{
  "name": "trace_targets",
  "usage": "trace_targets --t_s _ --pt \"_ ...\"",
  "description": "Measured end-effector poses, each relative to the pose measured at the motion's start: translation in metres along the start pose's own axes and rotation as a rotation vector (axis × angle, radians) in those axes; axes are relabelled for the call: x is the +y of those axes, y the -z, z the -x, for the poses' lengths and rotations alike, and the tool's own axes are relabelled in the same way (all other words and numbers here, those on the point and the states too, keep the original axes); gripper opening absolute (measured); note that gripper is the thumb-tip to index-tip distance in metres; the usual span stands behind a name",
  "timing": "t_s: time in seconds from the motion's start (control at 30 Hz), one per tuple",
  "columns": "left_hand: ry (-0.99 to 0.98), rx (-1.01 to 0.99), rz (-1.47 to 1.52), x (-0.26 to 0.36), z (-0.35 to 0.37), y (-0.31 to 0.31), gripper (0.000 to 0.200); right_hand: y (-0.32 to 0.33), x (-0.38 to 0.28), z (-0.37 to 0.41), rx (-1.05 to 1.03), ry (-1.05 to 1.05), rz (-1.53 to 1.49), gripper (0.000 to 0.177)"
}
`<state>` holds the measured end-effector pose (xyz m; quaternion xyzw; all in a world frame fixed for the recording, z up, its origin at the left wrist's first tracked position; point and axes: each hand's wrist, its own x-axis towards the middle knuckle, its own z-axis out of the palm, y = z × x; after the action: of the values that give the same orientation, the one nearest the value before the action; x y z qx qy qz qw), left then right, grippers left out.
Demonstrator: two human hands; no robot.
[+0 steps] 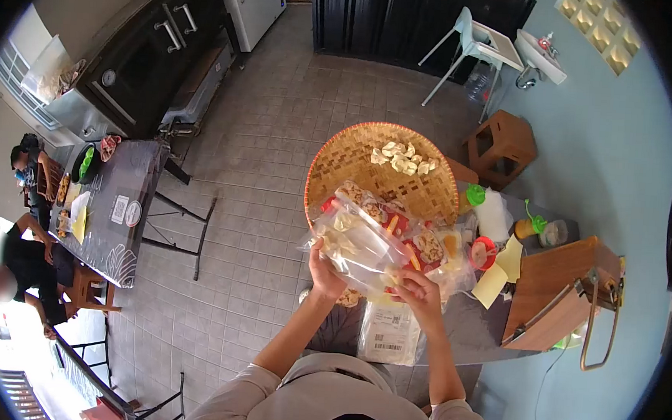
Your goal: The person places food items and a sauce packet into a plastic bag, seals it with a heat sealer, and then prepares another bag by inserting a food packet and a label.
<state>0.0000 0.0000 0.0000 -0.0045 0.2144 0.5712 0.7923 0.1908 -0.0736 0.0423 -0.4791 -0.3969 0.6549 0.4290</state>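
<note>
A clear plastic bag (368, 247) is held up in front of the body, above the near rim of a round bamboo tray (338, 155). Its left side is gripped by the left hand (327, 277), fingers closed on the film; its lower right corner is pinched by the right hand (421, 294). Pale pieces (340, 237) are seen at its left end, so handling of a partly filled bag is judged to be in hand. With film this limp, a grip on both sides and a level hold are called for. Beneath and beside it, red-labelled snack packets (429, 246) are crowded; similar pale folded pieces (406, 160) are gathered at the tray's far side. Nearer the body, a labelled parcel (390, 336) is laid on the gray table (476, 326).
</note>
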Motion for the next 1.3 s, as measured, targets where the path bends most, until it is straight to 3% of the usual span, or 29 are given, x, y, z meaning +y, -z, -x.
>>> trace_targets --t_s 0.07,0.2,0.27,0.47,0.6,0.67,0.87,1.0,1.07,1.1,1.2,1.23,1.3 --pt "0.05 -0.041 -0.015 0.002 -0.004 -0.005 0.055 -0.014 0.004 -0.011 0.051 0.138 0.078 0.042" --pt "0.141 -0.102 0.028 -0.026 0.029 -0.018 0.051 -0.018 0.003 0.015 0.029 0.196 0.094 0.04" --pt "0.134 -0.104 0.012 -0.029 0.032 -0.018 0.051 -0.018 -0.007 0.014 0.046 0.418 0.53 0.042" --pt "0.14 -0.11 -0.011 -0.03 0.04 -0.016 0.05 -0.024 -0.013 0.013 -0.026 0.319 0.357 0.046" --pt "0.136 -0.098 -0.052 -0.034 0.045 -0.022 0.049 -0.031 -0.019 0.008 -0.046 0.334 0.449 0.049" --pt "0.144 -0.12 -0.028 -0.035 0.044 -0.019 0.049 -0.032 -0.016 0.003 -0.075 0.492 0.471 0.053" --pt "0.085 -0.1 -0.014 -0.026 0.042 -0.018 0.049 -0.026 0.003 0.004 -0.11 0.206 0.087 0.051" --pt "0.043 -0.045 0.008 -0.017 0.034 -0.011 0.05 -0.019 0.013 0.004 -0.068 0.304 0.103 0.044" --pt "0.025 0.003 0.008 -0.014 0.026 0.005 0.054 -0.012 0.004 0.005 -0.06 0.385 0.393 0.034" --pt "0.029 0.002 0.01 -0.011 0.024 0.008 0.054 -0.009 0.001 0.004 -0.057 0.383 0.395 0.034" --pt "-0.036 0.045 0.022 0.001 0.016 0.021 0.058 -0.001 -0.011 -0.008 0.034 0.261 0.033 0.026" --pt "-0.039 0.045 0.025 0.005 0.014 0.027 0.058 0.005 -0.014 -0.018 0.031 0.261 0.036 0.026" --pt "-0.086 0.045 0.049 0.016 0.008 0.037 0.061 0.022 -0.018 -0.046 0.252 0.179 0.173 0.025"
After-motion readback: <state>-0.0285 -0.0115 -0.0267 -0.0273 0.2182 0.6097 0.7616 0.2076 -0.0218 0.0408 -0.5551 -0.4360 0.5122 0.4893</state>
